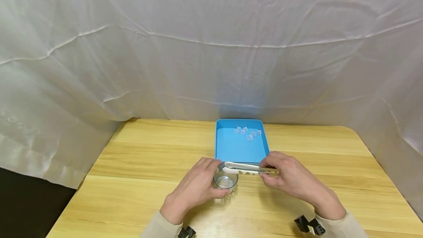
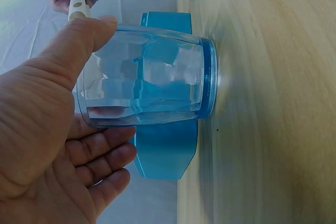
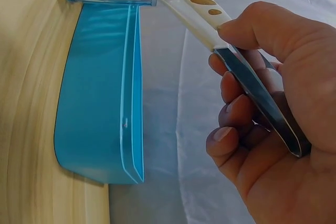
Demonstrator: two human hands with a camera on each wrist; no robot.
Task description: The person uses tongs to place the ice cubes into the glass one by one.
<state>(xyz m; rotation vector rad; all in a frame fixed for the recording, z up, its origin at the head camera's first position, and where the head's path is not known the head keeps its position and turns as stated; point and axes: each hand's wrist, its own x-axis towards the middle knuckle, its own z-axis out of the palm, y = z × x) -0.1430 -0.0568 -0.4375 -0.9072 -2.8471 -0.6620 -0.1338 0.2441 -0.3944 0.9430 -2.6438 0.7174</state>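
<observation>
My left hand (image 1: pixel 197 183) holds a clear drinking glass (image 1: pixel 226 183) near its rim, thumb on one side and fingers on the other. The glass stands upright on the table, and something pale and clear shows at its bottom. My right hand (image 1: pixel 292 176) grips a pair of tongs (image 3: pixel 251 90) with metal arms and white, perforated ends. In the head view those white ends reach left over the glass's mouth, close together. Whether they pinch anything I cannot tell. Behind the glass, several small clear cubes (image 1: pixel 253 134) lie in a blue tray (image 1: pixel 236 153).
The wooden table (image 1: pixel 148 157) carries the tray toward its back edge. A pale cloth curtain (image 1: pixel 198 65) hangs behind and around the table. Black mounts (image 1: pixel 308 225) are strapped at both wrists.
</observation>
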